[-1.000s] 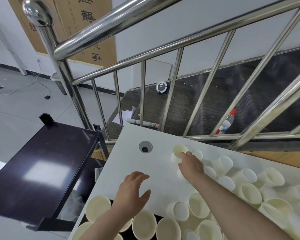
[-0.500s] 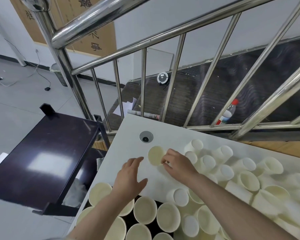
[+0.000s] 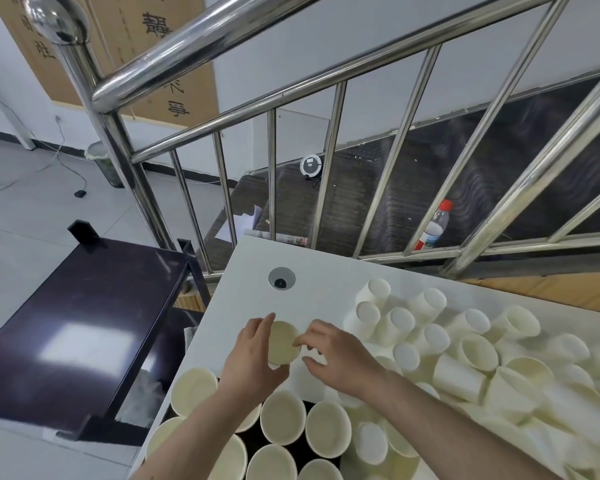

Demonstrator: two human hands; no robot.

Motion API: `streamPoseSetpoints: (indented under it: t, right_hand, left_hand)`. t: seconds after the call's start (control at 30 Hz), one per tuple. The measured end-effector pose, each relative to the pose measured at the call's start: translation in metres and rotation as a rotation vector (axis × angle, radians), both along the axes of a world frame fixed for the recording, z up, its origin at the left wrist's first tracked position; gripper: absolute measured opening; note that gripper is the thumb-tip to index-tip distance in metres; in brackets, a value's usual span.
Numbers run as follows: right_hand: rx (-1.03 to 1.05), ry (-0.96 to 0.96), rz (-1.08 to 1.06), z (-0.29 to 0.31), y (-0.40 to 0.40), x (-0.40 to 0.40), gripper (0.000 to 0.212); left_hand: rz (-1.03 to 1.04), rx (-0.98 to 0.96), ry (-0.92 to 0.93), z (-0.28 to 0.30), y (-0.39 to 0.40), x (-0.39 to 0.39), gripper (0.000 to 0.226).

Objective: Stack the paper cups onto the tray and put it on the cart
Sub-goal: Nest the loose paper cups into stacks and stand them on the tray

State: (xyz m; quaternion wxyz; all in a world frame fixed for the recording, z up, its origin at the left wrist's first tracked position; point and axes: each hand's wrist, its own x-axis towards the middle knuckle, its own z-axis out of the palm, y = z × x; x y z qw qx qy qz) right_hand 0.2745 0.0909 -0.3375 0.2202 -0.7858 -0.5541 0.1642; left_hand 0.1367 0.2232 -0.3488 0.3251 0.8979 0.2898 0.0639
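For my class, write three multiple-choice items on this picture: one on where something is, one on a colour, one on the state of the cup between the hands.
1. Where does the plastic bottle lie?
A. beyond the railing
B. on the white table
C. on the cart

2. What colour is the cart's top?
A. white
B. dark
C. yellow

3. How is the paper cup between the hands held?
A. by both hands
B. by neither
C. by the right hand only

Answers: 1 A, it shows through the bars on the dark floor. 2 B, the top is glossy and dark. 3 A, the left hand and the right hand's fingers touch its rim.
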Motion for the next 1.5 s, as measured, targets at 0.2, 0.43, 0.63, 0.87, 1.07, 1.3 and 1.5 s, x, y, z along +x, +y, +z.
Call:
streamPoseSetpoints:
  t: [0.2, 0.43, 0.63, 0.87, 1.07, 1.3, 1.5]
  right_hand:
    - [-0.364, -0.226, -0.401, -0.007, -0.021, 0.053, 0.056]
    - [-0.51, -0.233, -0.419, -0.016, -0.016, 0.081, 0.046]
    - [-0.487, -0.202, -0.421, -0.024, -0.007, 0.086, 0.039]
    - [-0.499, -0.158, -0.429, -0.028, -0.009, 0.085, 0.051]
    - [-0.418, -0.143, -0.418, -0.015, -0.005, 0.075, 0.043]
    - [0.112, 0.716, -0.658, 0.016, 0.006, 0.052, 0.026]
    - [0.124, 1.203, -0.625, 0.025, 0.007, 0.044, 0.019]
  left_hand:
    - [0.039, -0.021, 0.041, -0.002, 0.004, -0.002, 0.076]
    - [0.039, -0.045, 0.19, -0.01, 0.013, 0.006, 0.077]
    - [0.034, -0.1, 0.217, -0.017, 0.014, 0.016, 0.079]
    - [0.028, -0.144, 0.246, -0.023, 0.017, 0.016, 0.085]
    - [0.026, -0.13, 0.227, -0.021, 0.016, 0.014, 0.089]
    - [-0.031, -0.151, -0.076, -0.006, 0.01, 0.019, 0.098]
    - [0.005, -0.221, -0.264, 0.003, 0.002, 0.026, 0.084]
